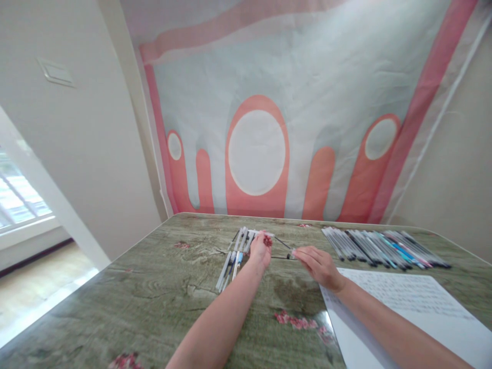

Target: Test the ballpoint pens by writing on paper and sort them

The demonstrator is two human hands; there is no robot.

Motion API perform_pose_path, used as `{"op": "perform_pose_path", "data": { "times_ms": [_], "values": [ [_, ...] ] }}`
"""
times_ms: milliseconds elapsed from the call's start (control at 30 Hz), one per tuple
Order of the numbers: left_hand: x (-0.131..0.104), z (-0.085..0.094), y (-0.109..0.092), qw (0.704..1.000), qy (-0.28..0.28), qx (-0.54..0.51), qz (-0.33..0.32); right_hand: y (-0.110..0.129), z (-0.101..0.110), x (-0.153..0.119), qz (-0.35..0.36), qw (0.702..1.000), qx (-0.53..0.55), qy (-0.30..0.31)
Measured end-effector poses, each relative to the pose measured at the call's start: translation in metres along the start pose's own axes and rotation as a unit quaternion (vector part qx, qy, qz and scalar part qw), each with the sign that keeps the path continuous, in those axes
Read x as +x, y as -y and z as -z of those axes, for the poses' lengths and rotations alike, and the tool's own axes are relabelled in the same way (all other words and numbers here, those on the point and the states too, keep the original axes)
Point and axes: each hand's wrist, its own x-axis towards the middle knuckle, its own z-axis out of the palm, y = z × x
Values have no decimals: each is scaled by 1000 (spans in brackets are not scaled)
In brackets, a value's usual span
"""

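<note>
My left hand point(261, 248) is closed around a clear pen barrel point(269, 234) near the table's middle. My right hand point(317, 264) pinches the end of a thin dark pen refill point(282, 242), which slants up and left toward the barrel. Beneath the hands, a small black piece point(288, 256) lies by another thin dark stick. Just left of my left hand is a loose group of clear pen parts point(226, 271), with a light blue piece point(240, 258) among them.
A row of many pens point(384, 248) lies at the back right of the wood-patterned table point(161, 302). Sheets of written paper point(415, 302) are under my right forearm. Behind the table stands a wall with a pink and grey covering point(257, 205).
</note>
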Motion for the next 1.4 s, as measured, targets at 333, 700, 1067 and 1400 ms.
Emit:
{"op": "perform_pose_path", "data": {
  "times_ms": [333,700,1067,1400],
  "values": [
    [-4,1,1,995,40,9,90,3,-1,3,-145,985,45,-87],
    [-18,-4,5,982,115,53,137,5,0,5,-211,972,43,-98],
    [-27,-11,1,971,124,14,204,-15,-12,0,-152,987,-21,56],
    [-27,-8,4,968,127,21,215,-9,-21,4,-52,983,-73,159]
  ]
}}
